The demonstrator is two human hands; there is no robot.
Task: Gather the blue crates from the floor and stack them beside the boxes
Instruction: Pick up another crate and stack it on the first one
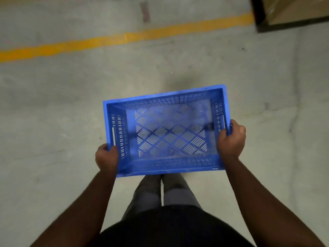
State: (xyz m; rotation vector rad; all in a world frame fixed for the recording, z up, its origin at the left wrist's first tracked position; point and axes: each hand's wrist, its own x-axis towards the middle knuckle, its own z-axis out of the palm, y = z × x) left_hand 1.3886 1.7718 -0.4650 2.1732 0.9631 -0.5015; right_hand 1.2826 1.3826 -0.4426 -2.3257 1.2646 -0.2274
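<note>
An empty blue crate (167, 129) with slotted walls and a lattice bottom hangs level in front of me, above the concrete floor. My left hand (106, 157) grips its left short wall near the front corner. My right hand (232, 138) grips the right short wall at the rim. Both sets of fingers curl over the edge. A cardboard box (293, 9) shows at the top right corner, on a dark base.
A yellow painted line (124, 39) runs across the grey concrete floor ahead of me. The dark edge of a pallet or frame (260, 25) borders the box at the top right. My legs show below the crate.
</note>
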